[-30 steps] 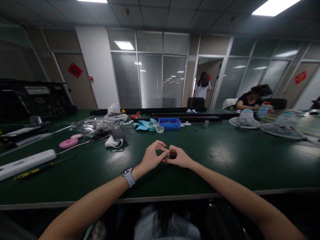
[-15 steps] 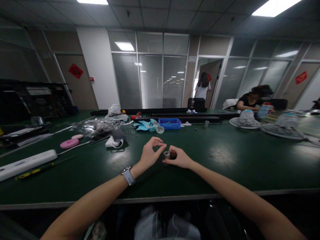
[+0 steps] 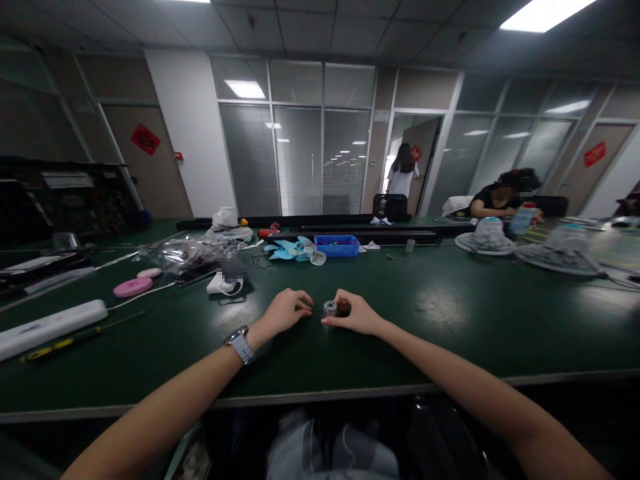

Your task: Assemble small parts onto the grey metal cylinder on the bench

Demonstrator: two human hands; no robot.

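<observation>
Near the middle of the green table stands a small grey metal cylinder with a dark opening or mark in its top. My right hand is closed around it from the right, thumb in front and fingers behind. Just left of the cylinder, apart from it, my left hand is low over the table. Its fingers are bent and slightly apart, and nothing shows between them. A watch with a grey strap is on my left wrist.
Beyond my hands are a blue tray, light-blue fan blades and another small cylinder. At left lie a power strip, a yellow-black screwdriver and a pink round object. A person sits far right.
My left hand has moved left and down from above the cylinder, and its pinched thumb and fingers have parted. My right hand stays around the cylinder.
</observation>
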